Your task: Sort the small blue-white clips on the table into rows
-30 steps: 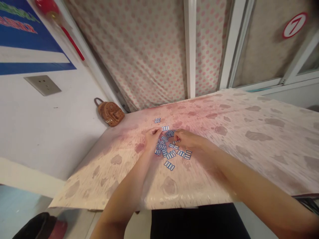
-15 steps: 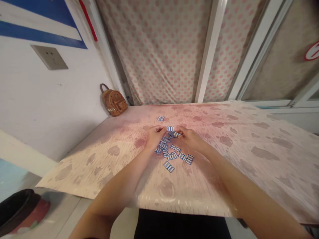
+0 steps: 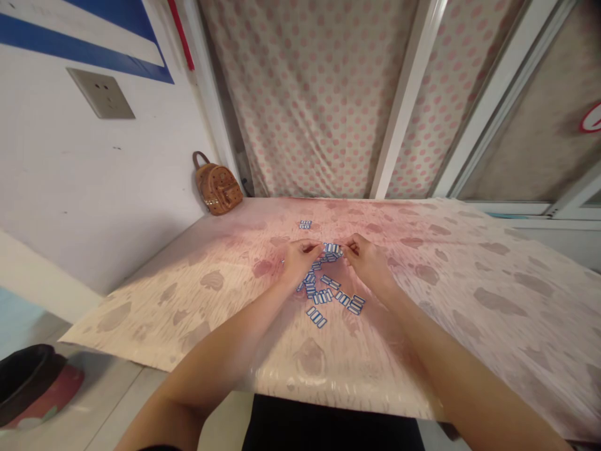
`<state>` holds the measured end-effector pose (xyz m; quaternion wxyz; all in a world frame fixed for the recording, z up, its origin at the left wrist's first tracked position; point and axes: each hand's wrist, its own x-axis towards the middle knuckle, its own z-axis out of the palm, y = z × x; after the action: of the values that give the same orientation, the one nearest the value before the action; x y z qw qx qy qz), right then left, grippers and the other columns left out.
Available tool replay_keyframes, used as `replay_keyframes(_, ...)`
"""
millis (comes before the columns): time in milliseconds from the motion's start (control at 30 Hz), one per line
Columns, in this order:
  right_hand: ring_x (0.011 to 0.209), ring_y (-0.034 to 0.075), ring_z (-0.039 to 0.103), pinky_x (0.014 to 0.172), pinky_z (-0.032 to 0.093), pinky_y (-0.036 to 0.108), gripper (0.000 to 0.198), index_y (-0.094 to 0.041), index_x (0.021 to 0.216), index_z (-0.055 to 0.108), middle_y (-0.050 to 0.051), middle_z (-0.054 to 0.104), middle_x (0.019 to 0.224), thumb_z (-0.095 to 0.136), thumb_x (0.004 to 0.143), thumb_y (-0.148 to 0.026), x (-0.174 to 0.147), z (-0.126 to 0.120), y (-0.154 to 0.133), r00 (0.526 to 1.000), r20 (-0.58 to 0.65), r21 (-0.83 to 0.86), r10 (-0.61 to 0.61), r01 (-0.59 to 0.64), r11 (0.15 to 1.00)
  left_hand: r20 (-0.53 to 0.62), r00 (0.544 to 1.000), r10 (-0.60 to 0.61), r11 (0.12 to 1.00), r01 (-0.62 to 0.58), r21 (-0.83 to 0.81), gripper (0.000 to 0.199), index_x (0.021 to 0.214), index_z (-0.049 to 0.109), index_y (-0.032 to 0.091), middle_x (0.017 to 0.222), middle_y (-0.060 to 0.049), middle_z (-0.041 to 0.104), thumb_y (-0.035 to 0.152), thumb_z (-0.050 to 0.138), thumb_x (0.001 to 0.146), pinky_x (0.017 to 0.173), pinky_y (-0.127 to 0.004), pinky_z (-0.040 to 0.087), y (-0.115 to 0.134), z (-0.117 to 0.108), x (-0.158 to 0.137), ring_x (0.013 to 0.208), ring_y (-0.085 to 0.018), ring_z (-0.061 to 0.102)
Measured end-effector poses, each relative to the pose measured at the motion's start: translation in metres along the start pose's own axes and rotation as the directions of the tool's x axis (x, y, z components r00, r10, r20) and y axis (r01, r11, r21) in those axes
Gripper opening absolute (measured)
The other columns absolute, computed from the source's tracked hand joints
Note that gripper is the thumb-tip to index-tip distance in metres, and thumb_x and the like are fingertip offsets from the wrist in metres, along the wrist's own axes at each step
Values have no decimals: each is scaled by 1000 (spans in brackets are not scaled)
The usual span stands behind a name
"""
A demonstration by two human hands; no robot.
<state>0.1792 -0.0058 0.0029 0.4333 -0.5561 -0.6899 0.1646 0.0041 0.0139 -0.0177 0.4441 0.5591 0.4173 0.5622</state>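
Small flat pieces with blue edges and white bars (image 3: 322,296) lie in a loose, partly overlapping pile on the table; their exact kind I cannot make out. At the far end of the pile, my left hand (image 3: 303,258) pinches the left end of a blue-and-white piece (image 3: 333,248). From the other side, my right hand (image 3: 365,258) has thumb and finger closed at that piece's right end. More of the pile shows beneath it, partly hidden by my left hand. Beyond both hands sits a separate small group of pieces (image 3: 305,224).
A patterned plastic cloth covers the table (image 3: 469,351). At the back left corner, a small brown backpack (image 3: 220,188) leans by the wall. A polka-dot curtain (image 3: 310,94) hangs behind the table. On the floor at left stands a dark-rimmed red container (image 3: 47,388).
My right hand has brought its piece in to the left, and the hands are now closer around one piece. The camera view has shifted slightly.
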Motion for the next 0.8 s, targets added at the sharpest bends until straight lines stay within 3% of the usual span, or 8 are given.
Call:
replay_keyframes(267,49,15,57,54,40,26,10,-23,74,51,-4,60,57,52,84,-25,-3,0,-7,1000,12,68,16,-17,998,8,1000,4,1000,-4,-15,10,81,78,15,74,-5,74,23,74,79,66,-27,53,-3,3,-1,67,-18,68)
replay_keyframes(800,48,14,56,55,41,26,11,-23,75,51,-3,62,59,52,86,-26,-4,5,-4,1000,10,118,16,-17,993,55,998,3,1000,-2,-31,14,85,79,16,81,-6,76,28,75,79,69,-27,54,-8,4,-2,71,-18,69)
